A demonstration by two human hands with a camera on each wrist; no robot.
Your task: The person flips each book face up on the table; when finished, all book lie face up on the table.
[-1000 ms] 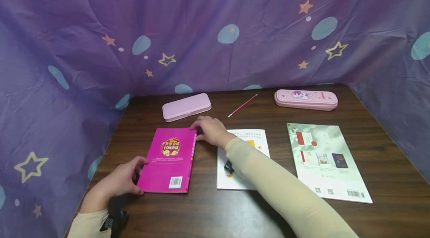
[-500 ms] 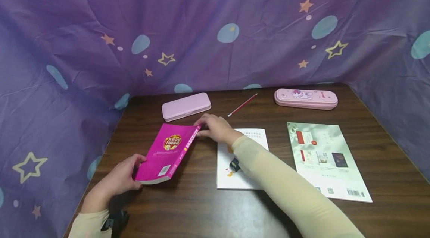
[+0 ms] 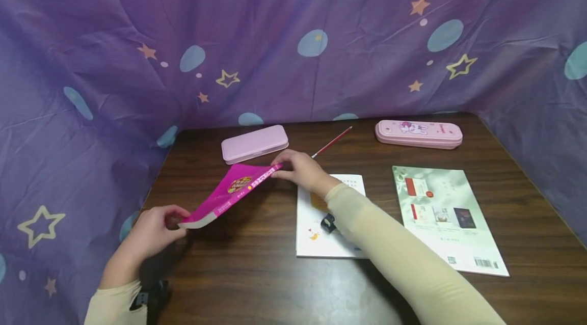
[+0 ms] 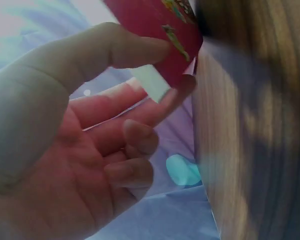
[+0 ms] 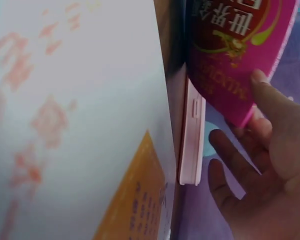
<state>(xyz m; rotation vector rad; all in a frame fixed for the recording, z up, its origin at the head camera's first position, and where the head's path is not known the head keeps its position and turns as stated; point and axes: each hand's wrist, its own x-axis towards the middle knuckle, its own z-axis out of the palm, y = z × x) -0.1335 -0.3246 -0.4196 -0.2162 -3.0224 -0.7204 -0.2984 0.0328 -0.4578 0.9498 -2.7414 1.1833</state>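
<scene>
Both hands hold a magenta paperback book, tilted and bowed above the left part of the table, its spine side raised to the right. My left hand pinches its near left corner; in the left wrist view the thumb lies on the cover and a finger is beneath the page edge. At the far right corner my right hand pinches the spine end between thumb and fingers. The right wrist view shows that thumb on the printed cover, other fingers loosely bent below. The book's underside is hidden in the head view.
A white booklet lies under the right forearm. Farther right is a pale green magazine. Along the back of the table are a plain pink case, a red pencil and a pink rabbit-printed case. A purple curtain hangs behind.
The magenta book lay flat on the table; its spine side has come up and the book now tilts, bowed, off the table. Both hands have risen with it, the right one shifting slightly right.
</scene>
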